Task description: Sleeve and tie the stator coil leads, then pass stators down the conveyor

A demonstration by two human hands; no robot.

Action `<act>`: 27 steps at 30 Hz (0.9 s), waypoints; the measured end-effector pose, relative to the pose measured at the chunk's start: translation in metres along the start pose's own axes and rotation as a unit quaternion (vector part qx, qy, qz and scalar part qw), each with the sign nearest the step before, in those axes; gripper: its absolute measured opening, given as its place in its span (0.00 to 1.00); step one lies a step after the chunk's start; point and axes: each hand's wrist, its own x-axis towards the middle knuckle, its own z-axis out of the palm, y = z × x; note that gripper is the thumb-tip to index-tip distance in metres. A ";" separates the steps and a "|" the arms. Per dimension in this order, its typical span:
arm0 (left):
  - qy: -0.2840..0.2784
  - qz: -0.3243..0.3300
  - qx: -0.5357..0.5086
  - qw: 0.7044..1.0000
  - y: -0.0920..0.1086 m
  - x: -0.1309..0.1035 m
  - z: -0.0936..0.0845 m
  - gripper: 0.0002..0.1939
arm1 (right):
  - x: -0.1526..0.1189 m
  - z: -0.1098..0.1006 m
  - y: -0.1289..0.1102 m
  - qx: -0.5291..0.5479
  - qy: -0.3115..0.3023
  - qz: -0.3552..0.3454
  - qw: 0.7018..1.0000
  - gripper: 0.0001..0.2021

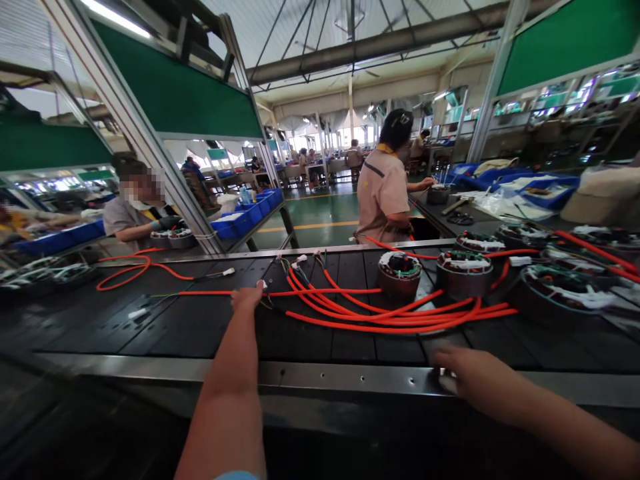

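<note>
Stator (399, 283) mid-conveyor (350, 347), head view: orange cables (400, 329) bunched on its near side, looks like leads are fitted. L hand (246, 299) left of it, fingers at a white plug (263, 285), closed or not, can't tell. R hand (480, 383) nearer the cam, right of it, by the metal rail (390, 379), blurred, grip unclear. White plug ends left of it lie loose, i.e. prob. unjoined; qty left unknown.

Single head-worn camera, no second view to share the scene; looks forward and down from standing-over height across the dark conveyor (310, 341), the wearer's forearms (235, 387) close at the bottom edge, factory hall and roof trusses (320, 33) far beyond.
</note>
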 end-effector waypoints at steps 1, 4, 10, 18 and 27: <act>0.010 0.050 -0.010 0.999 0.005 -0.010 -0.001 0.20 | -0.002 0.002 -0.001 0.006 -0.003 -0.005 1.000 0.14; -0.001 0.237 -0.019 0.971 0.021 -0.059 0.011 0.25 | -0.006 0.005 -0.006 0.011 -0.007 -0.020 1.000 0.15; -0.106 0.558 -0.005 0.823 0.057 -0.138 0.059 0.33 | -0.006 0.009 -0.026 -0.025 -0.013 -0.020 0.999 0.19; -0.124 0.559 0.015 0.819 0.080 -0.114 0.057 0.29 | -0.039 0.025 -0.052 -0.066 0.008 0.001 0.998 0.18; -0.122 0.678 -0.070 0.722 0.143 -0.206 0.013 0.29 | -0.051 0.004 -0.080 -0.154 -0.035 -0.045 0.986 0.11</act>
